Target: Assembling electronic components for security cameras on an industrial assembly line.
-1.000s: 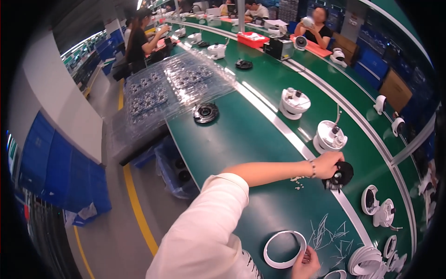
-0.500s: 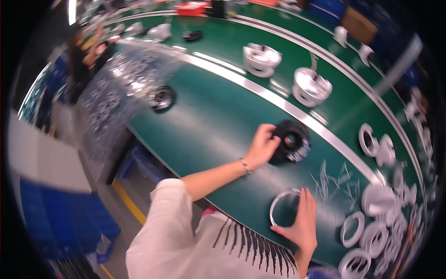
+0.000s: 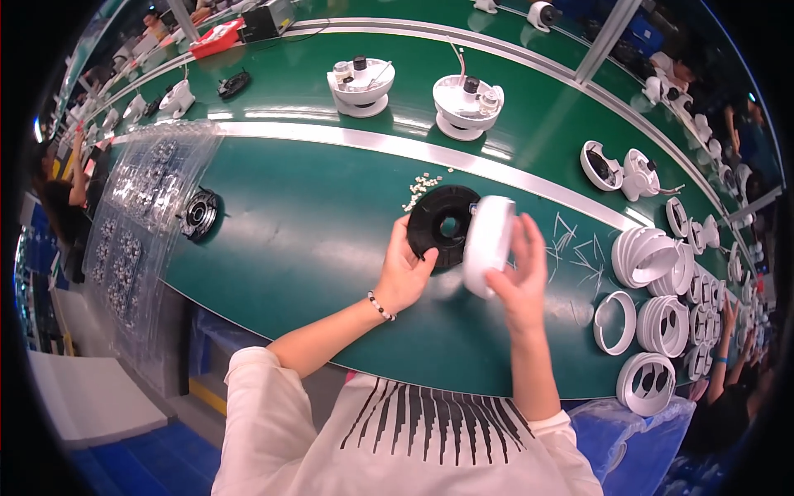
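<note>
The left hand point(image 3: 405, 273) grips the black disc point(image 3: 442, 225) by its near edge, fingers closed on it above the green table point(image 3: 298, 240). The right hand point(image 3: 519, 281) holds the white ring point(image 3: 488, 244) edge-on between curled fingers, touching the disc's right side.

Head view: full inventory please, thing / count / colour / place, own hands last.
black disc: 1, black with centre hole, held over the table centre
white ring: 1, white, edge-on beside the disc's right side
small white bits: a loose cluster, white, on the table just beyond the disc
white assemblies: 2, white with dark parts on top, on the far belt
black round part: 1, black, at the table's left by the trays
clear trays: a stack, transparent, left end
white ring stacks: several, white, right side
green table: 1, green
left hand: grips the disc's left edge
right hand: holds the ring
</note>
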A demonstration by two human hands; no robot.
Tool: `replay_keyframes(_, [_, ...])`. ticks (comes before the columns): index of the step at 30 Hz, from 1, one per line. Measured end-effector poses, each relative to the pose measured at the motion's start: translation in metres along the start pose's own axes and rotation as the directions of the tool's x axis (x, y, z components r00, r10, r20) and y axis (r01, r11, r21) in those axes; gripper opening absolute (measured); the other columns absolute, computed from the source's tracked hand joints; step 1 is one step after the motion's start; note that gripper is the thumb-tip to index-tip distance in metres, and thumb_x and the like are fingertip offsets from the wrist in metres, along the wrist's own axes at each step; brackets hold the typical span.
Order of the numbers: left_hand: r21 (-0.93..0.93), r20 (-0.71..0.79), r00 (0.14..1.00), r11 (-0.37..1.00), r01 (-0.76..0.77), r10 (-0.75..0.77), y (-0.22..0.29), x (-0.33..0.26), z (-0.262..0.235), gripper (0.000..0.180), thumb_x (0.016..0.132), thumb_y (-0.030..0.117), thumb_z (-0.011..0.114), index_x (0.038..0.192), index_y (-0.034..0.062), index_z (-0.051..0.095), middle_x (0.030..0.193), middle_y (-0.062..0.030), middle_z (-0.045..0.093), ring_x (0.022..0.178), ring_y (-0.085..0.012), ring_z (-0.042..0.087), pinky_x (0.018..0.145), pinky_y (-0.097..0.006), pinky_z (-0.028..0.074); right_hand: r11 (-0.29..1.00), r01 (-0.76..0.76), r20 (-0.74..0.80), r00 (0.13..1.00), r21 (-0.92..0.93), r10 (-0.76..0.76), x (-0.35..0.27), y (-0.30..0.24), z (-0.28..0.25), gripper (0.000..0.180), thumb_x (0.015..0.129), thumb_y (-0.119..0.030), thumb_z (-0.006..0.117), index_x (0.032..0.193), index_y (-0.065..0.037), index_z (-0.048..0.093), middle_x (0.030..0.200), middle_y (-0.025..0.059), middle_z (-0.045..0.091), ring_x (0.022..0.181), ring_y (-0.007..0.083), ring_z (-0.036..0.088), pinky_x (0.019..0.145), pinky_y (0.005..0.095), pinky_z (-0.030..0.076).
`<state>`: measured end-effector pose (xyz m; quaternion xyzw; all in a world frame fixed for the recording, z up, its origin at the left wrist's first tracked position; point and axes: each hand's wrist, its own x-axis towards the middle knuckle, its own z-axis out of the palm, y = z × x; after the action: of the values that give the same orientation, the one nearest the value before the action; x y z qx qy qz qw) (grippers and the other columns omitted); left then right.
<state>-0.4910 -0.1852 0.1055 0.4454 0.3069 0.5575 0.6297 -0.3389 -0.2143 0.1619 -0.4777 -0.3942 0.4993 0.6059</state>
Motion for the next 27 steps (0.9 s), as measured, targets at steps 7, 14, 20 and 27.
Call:
replay_keyframes(7, [-0.577, 0.549, 0.808, 0.603, 0.551, -0.213, 0.026, 0.007, -0.021, 0.065, 0.077, 0.018, 0.048, 0.134, 0.0099, 0.017, 0.135, -0.008, 0.028, 0.122, -0.0258, 0.033, 0.099, -0.041, 0.028, 0.827, 0.137, 0.085, 0.991, -0.545, -0.108, -0.002, 0.033, 0.015, 0.112, 0.049, -0.024, 0.084, 0.132, 0.002, 0.013, 0.13, 0.0179, 0.028, 0.118, 0.0255, 0.035, 0.096, 0.0361, 0.032])
replay_keyframes(14, [-0.61, 0.319, 0.693, 0.419, 0.672, -0.647, 0.028, 0.023, -0.037, 0.053, 0.083, 0.046, 0.035, 0.117, 0.0063, 0.047, 0.114, -0.0141, 0.051, 0.104, -0.0274, 0.05, 0.091, -0.042, 0.039, 0.726, 0.179, 0.191, 0.979, -0.664, -0.066, -0.014, 0.025, 0.046, 0.122, 0.046, -0.035, 0.083, 0.132, 0.002, 0.005, 0.126, 0.025, 0.022, 0.117, 0.0372, 0.027, 0.096, 0.0428, 0.03])
replay_keyframes(20, [-0.625, 0.278, 0.75, 0.48, 0.616, -0.6, 0.026, 0.021, -0.035, 0.05, 0.083, 0.043, 0.032, 0.11, 0.0052, 0.051, 0.106, -0.013, 0.055, 0.096, -0.0248, 0.054, 0.085, -0.038, 0.044, 0.756, 0.174, 0.192, 0.979, -0.631, -0.065, -0.012, 0.026, 0.052, 0.116, 0.046, -0.034, 0.083, 0.131, 0.003, 0.012, 0.129, 0.0252, 0.023, 0.117, 0.0381, 0.027, 0.096, 0.0438, 0.029])
replay_keyframes(27, [-0.523, 0.309, 0.73, 0.531, 0.666, -0.61, 0.029, 0.023, -0.032, 0.085, 0.075, 0.072, 0.021, 0.125, 0.0055, 0.038, 0.121, -0.0118, 0.046, 0.109, -0.0243, 0.047, 0.093, -0.038, 0.039, 0.627, 0.261, 0.273, 0.959, -0.734, -0.078, -0.004, 0.026, 0.05, 0.117, 0.045, -0.035, 0.082, 0.13, 0.006, 0.014, 0.128, 0.024, 0.029, 0.117, 0.0376, 0.029, 0.096, 0.044, 0.029])
